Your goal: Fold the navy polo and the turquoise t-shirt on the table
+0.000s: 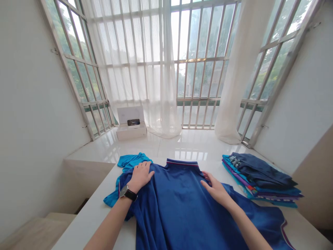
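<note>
A dark blue polo shirt (182, 205) lies spread on the white table, its collar (182, 162) trimmed in red and white and pointing away from me. My left hand (142, 174), with a black-strapped watch on the wrist, rests flat on the shirt's left shoulder, fingers extended. At the right shoulder, beside the collar, my right hand (214, 187) touches the fabric with thumb and fingers apart. The right sleeve (270, 217) stretches out toward the lower right. Under the shirt's left side, a bright blue garment (132, 160) sticks out, partly covered.
To the right stands a stack of folded clothes (260, 177), with a dark navy one on top. An open white box (131, 130) with a phone (133, 122) sits on the window ledge. Sheer curtains (166, 114) hang before the barred windows. The table's left edge (88, 205) is visible.
</note>
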Tool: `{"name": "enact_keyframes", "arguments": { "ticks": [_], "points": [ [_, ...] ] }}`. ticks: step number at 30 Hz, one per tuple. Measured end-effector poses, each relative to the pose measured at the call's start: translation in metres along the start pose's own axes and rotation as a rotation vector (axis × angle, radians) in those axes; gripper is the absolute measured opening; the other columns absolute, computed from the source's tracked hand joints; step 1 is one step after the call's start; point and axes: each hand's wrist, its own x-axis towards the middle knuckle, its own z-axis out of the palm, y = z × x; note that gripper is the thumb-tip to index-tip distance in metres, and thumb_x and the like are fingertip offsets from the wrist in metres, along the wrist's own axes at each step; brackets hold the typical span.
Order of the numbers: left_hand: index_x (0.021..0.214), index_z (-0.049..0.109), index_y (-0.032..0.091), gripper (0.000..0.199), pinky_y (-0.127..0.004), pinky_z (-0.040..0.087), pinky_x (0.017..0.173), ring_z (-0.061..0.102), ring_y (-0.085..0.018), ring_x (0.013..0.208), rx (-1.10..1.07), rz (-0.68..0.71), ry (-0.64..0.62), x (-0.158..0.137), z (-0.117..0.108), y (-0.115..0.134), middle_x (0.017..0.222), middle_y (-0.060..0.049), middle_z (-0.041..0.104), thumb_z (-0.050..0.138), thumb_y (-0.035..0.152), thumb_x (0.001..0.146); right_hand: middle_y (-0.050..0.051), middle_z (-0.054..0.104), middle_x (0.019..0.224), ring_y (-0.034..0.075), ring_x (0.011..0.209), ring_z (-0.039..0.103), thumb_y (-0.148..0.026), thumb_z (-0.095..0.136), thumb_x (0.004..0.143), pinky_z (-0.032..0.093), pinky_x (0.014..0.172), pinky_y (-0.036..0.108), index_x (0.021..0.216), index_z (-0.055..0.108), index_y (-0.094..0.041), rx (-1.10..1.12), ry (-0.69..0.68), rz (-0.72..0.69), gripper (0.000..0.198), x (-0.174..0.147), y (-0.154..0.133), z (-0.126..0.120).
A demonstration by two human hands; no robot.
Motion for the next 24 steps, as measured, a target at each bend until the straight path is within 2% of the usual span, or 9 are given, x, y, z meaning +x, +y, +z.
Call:
{"name": "enact_keyframes", "arguments": {
  "ticks": [2, 5, 8, 10, 13, 16, 19, 22, 24],
  "points": [
    [0.141, 0.047, 0.013, 0.056, -0.04, 0.042, 0.1, 0.054, -0.031, 0.125, -0.073, -0.086, 0.01, -0.008, 0.002, -0.022, 0.139, -0.019, 0.056, 0.044, 0.048, 0.097, 0.015, 0.061, 0.133, 0.031, 0.13, 0.052, -0.051, 0.061, 0.073, 0.034, 0.115, 0.047, 0.12, 0.062, -0.018, -0.143, -0.013, -0.089, 0.057, -0.013, 0.007, -0.009],
    [0.135, 0.05, 0.012, 0.057, -0.038, 0.042, 0.101, 0.056, -0.031, 0.124, -0.244, -0.26, -0.035, -0.025, 0.003, -0.07, 0.134, -0.019, 0.06, 0.035, 0.051, 0.098, 0.016, 0.06, 0.136, 0.031, 0.131, 0.051, -0.05, 0.05, 0.083, 0.035, 0.115, 0.048, 0.123, 0.063, -0.016, -0.483, -0.018, -0.227, 0.054, -0.032, 0.017, -0.023],
    [0.123, 0.059, 0.012, 0.05, -0.036, 0.044, 0.098, 0.062, -0.029, 0.116, -0.324, -0.301, -0.087, -0.049, 0.004, -0.114, 0.121, -0.018, 0.068, 0.032, 0.045, 0.096, 0.015, 0.059, 0.137, 0.029, 0.13, 0.052, -0.046, 0.038, 0.091, 0.039, 0.113, 0.048, 0.125, 0.063, -0.018, -0.655, 0.066, -0.292, 0.051, -0.048, 0.028, -0.041],
    [0.115, 0.062, 0.014, 0.047, -0.035, 0.046, 0.093, 0.066, -0.029, 0.108, -0.356, -0.282, -0.102, -0.065, 0.006, -0.132, 0.11, -0.016, 0.072, 0.035, 0.046, 0.093, 0.013, 0.059, 0.137, 0.028, 0.13, 0.052, -0.042, 0.032, 0.094, 0.04, 0.112, 0.047, 0.124, 0.063, -0.019, -0.69, 0.149, -0.324, 0.049, -0.06, 0.04, -0.059],
    [0.102, 0.064, 0.02, 0.043, -0.033, 0.049, 0.085, 0.069, -0.028, 0.095, -0.456, -0.216, -0.12, -0.083, 0.011, -0.136, 0.096, -0.009, 0.075, 0.041, 0.053, 0.089, 0.015, 0.06, 0.134, 0.029, 0.127, 0.054, -0.036, 0.029, 0.093, 0.04, 0.111, 0.049, 0.123, 0.064, -0.016, -0.753, 0.289, -0.33, 0.05, -0.078, 0.067, -0.094],
    [0.088, 0.064, 0.022, 0.041, -0.032, 0.049, 0.078, 0.069, -0.027, 0.087, -0.464, -0.185, -0.117, -0.089, 0.014, -0.126, 0.089, -0.007, 0.074, 0.042, 0.056, 0.088, 0.019, 0.061, 0.132, 0.035, 0.124, 0.057, -0.041, 0.029, 0.091, 0.044, 0.106, 0.055, 0.123, 0.065, -0.012, -0.835, 0.401, -0.234, 0.055, -0.095, 0.1, -0.122],
    [0.08, 0.064, 0.021, 0.044, -0.034, 0.048, 0.074, 0.069, -0.029, 0.084, -0.363, -0.223, -0.138, -0.089, 0.013, -0.117, 0.086, -0.01, 0.073, 0.042, 0.059, 0.087, 0.02, 0.062, 0.131, 0.039, 0.122, 0.058, -0.051, 0.035, 0.086, 0.049, 0.098, 0.057, 0.125, 0.065, -0.013, -0.886, 0.37, -0.13, 0.062, -0.11, 0.122, -0.131],
    [0.078, 0.065, 0.02, 0.047, -0.037, 0.048, 0.074, 0.069, -0.033, 0.088, -0.288, -0.295, -0.145, -0.085, 0.011, -0.113, 0.09, -0.014, 0.073, 0.045, 0.062, 0.085, 0.017, 0.061, 0.134, 0.037, 0.122, 0.059, -0.058, 0.04, 0.084, 0.05, 0.099, 0.053, 0.127, 0.064, -0.018, -0.867, 0.316, -0.131, 0.063, -0.121, 0.129, -0.134],
    [0.082, 0.066, 0.02, 0.042, -0.037, 0.049, 0.077, 0.068, -0.033, 0.093, -0.328, -0.337, -0.114, -0.083, 0.011, -0.111, 0.094, -0.014, 0.073, 0.052, 0.06, 0.081, 0.017, 0.061, 0.133, 0.037, 0.123, 0.058, -0.058, 0.04, 0.085, 0.047, 0.103, 0.053, 0.124, 0.065, -0.019, -0.841, 0.367, -0.141, 0.061, -0.127, 0.132, -0.141]
  ]
}}
